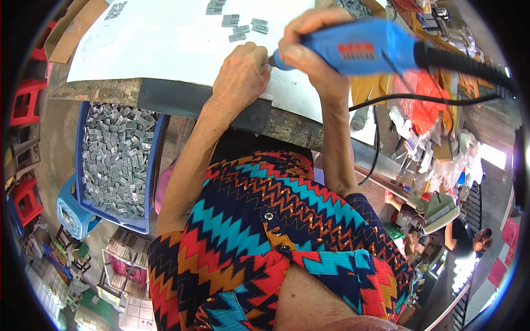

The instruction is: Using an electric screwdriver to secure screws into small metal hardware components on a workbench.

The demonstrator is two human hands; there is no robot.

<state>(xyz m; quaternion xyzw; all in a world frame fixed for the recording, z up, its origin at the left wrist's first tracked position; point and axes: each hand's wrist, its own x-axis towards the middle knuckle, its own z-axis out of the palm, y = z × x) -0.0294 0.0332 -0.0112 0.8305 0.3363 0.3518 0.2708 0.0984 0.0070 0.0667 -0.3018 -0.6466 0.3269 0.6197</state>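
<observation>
My right hand [312, 52] grips a blue electric screwdriver [364, 47] with a black cable end, its tip pointing left toward my left hand [241, 74]. My left hand is closed, knuckles up, resting on the white sheet [165, 44] that covers the workbench; what it pinches under the tool tip is hidden by the fingers. Several small grey metal parts [243, 27] lie on the sheet just beyond my hands.
A blue crate [152, 160] full of small grey metal parts stands below the bench edge at left, on a light-blue stool [69, 212]. Red stools [25, 99] stand further left. A black cable [419, 99], orange bag [422, 96] and cluttered packets lie at right.
</observation>
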